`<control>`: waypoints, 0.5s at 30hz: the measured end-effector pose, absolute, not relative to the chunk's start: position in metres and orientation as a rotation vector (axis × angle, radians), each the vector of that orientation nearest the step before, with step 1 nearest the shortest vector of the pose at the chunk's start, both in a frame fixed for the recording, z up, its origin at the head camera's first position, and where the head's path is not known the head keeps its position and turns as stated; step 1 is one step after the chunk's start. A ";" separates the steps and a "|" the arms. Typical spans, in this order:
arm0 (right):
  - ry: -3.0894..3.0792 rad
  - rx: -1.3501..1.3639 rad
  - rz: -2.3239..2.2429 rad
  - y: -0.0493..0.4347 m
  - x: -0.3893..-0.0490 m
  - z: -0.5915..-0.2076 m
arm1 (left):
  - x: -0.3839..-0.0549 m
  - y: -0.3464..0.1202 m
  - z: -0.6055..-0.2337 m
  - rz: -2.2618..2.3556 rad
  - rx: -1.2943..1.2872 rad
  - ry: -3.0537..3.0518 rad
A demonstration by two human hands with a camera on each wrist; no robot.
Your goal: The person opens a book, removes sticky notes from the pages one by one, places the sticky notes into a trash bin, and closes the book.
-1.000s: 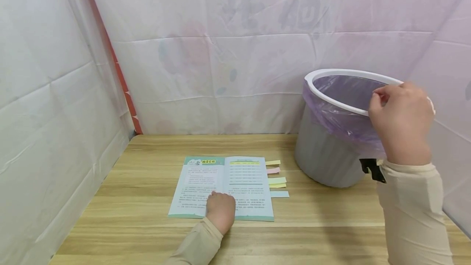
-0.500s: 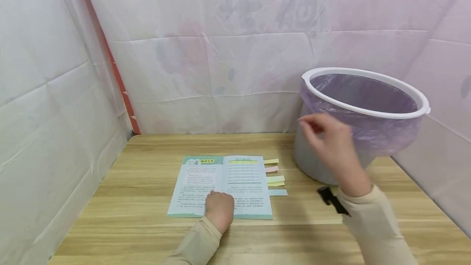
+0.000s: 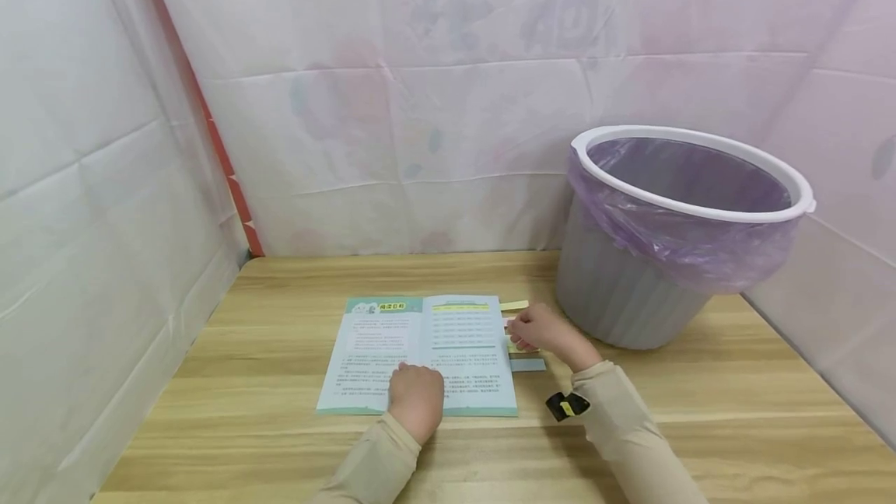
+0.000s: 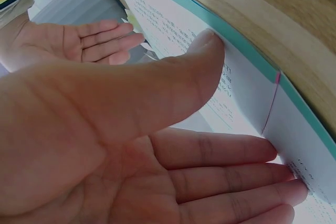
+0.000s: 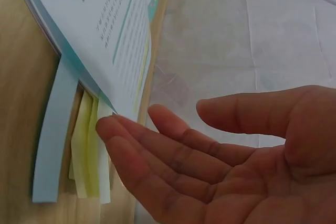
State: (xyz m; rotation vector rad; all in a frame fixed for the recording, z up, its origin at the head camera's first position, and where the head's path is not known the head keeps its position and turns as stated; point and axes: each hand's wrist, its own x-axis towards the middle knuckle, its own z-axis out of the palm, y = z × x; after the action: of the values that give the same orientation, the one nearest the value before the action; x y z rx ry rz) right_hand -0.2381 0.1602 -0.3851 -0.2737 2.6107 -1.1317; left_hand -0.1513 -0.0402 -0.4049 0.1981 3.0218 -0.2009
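An open booklet [image 3: 462, 364] with printed pages and green borders lies on the table. Fingertips of my left hand [image 3: 417, 399] rest on its pages near the centre fold; in the left wrist view those fingers are extended and the thumb lies over the page. My right hand [image 3: 542, 331] is at the booklet's right edge, beside paper tabs that stick out. A yellow tab [image 3: 514, 305] and a blue tab [image 3: 527, 365] show clearly, while the hand partly covers a pink tab [image 3: 507, 322] and yellow-green tabs [image 5: 86, 150]. In the right wrist view its thumb stands apart from the fingers, with nothing between them.
A grey trash bin [image 3: 616, 278] with a white rim ring stands at the back right, lined with a purple plastic bag [image 3: 672, 243]. White cloth [image 3: 315, 138] walls in the wooden table [image 3: 231, 379] at the back and sides.
My right hand has come away from the trash bin's rim, moving left and down to the tabs at the booklet's edge. My left hand has stayed on the pages.
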 end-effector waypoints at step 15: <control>2.543 -0.178 -1.180 0.151 -0.235 -0.390 | -0.149 -0.041 -0.405 -0.187 0.188 3.026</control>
State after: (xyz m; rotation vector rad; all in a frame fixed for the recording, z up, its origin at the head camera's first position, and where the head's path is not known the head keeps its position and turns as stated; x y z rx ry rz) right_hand -0.2352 0.1515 -0.3900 -0.1784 2.5429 -1.1803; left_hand -0.1492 -0.0414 -0.4054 0.1881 3.0259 -0.1872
